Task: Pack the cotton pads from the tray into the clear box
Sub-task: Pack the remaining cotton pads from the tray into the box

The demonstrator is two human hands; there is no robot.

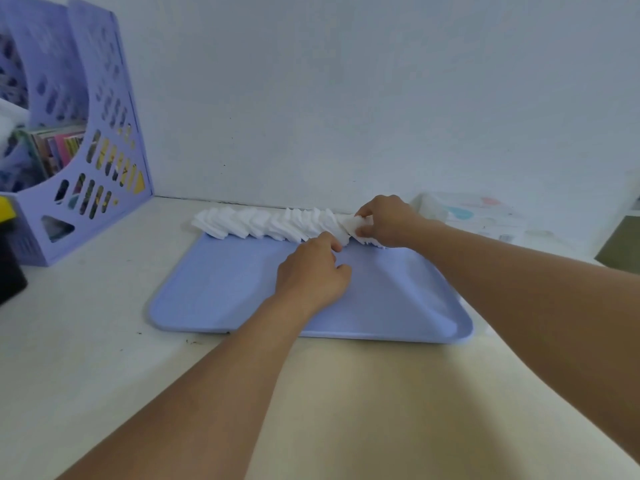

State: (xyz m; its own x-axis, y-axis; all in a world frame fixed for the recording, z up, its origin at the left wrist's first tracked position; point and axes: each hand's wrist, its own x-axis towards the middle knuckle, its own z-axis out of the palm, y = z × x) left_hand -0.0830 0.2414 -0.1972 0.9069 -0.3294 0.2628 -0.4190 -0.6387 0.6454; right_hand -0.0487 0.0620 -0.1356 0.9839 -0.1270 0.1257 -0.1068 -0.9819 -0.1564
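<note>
Though light, soft and easily scattered, white square cotton pads (277, 225) in a leaning row along the far edge of the lilac plastic tray (221, 299): best squeezed from both ends. Right hand (384, 221) pinching the row's right end; left hand (311, 271) just beside, fingertips curled at the pads, grip unclear. Clear plastic box (474, 213) near, right of the hands.

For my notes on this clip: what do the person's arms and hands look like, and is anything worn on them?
Both forearms are bare as far as the frame shows: no sleeves, gloves, watch or bracelet. No rings show on the left hand or right hand, though the picture is soft.
</note>
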